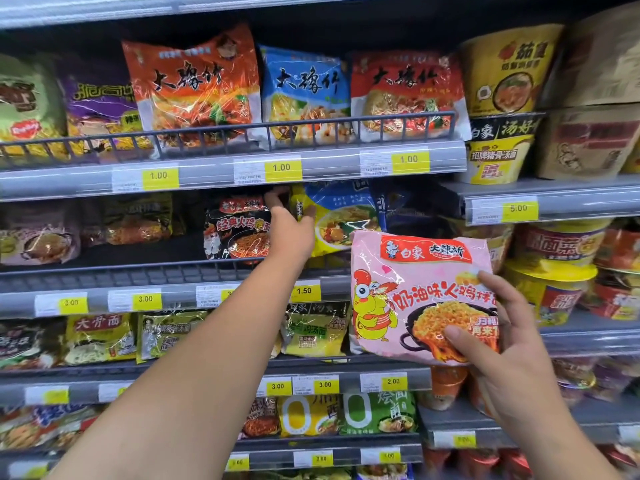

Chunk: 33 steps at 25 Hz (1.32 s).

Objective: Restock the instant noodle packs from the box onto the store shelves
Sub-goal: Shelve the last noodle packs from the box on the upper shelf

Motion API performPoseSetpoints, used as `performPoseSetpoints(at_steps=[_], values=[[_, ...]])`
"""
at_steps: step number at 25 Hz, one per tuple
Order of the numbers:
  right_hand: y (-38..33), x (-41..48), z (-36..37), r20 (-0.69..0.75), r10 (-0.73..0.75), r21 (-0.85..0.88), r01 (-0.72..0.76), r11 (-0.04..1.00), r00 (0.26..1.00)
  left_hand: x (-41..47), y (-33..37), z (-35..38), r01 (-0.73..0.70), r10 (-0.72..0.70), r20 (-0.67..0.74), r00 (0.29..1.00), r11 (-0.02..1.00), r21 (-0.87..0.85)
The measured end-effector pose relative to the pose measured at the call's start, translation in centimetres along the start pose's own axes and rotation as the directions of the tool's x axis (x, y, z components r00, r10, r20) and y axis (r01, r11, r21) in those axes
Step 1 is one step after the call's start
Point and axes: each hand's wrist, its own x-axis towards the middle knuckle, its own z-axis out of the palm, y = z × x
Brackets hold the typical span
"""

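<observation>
At the lower right, in front of the shelves, the right hand (509, 344) grips the pink noodle pack (415, 292) by its lower right corner, thumb pressed on the front and fingers wrapped along the right edge, so the pack stands upright to the left of the palm. Higher up, the left hand (291, 230) reaches onto the shelf (104, 273) between a black pack (239, 230) and a yellow pack (343, 220), pinching the yellow pack's left edge.

Second shelf (180, 294): slot between black pack (239, 233) and yellow pack (341, 223) taken by left grip (291, 230). Dark free gap left of black pack. Wire rail (138, 271) bars low entry.
</observation>
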Motion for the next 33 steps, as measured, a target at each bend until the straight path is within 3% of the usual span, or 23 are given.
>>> performPoseSetpoints(at_steps=[7,11,19,28,31,33], values=[[0.1,-0.7,0.9,0.018,0.048,-0.018,-0.047,0.999,0.999,0.2,-0.3,-0.9,-0.282,0.249,0.139,0.959,0.898,0.338],[0.1,-1.2,1.6,0.035,0.065,0.005,-0.065,0.998,0.997,-0.5,-1.7,-1.5,-0.335,0.243,0.245,0.939,0.807,0.486],[0.3,-1.6,2.0,0.053,0.103,0.013,-0.104,0.995,0.993,-1.3,-2.0,-1.5,-0.393,0.292,0.263,0.919,0.643,0.657],[1.0,-1.2,1.6,0.038,0.094,0.029,-0.095,0.995,0.995,-1.0,-1.4,0.3,-0.318,0.262,0.198,0.945,0.578,0.752],[1.4,-1.3,1.3,0.054,0.098,0.011,-0.099,0.995,0.994,-1.4,-1.7,0.5,-0.370,0.383,0.189,0.904,0.483,0.794],[1.6,-1.3,1.3,0.056,0.103,0.016,-0.104,0.994,0.993,-1.5,-1.7,0.4,-0.491,0.471,0.281,0.837,0.415,0.766]])
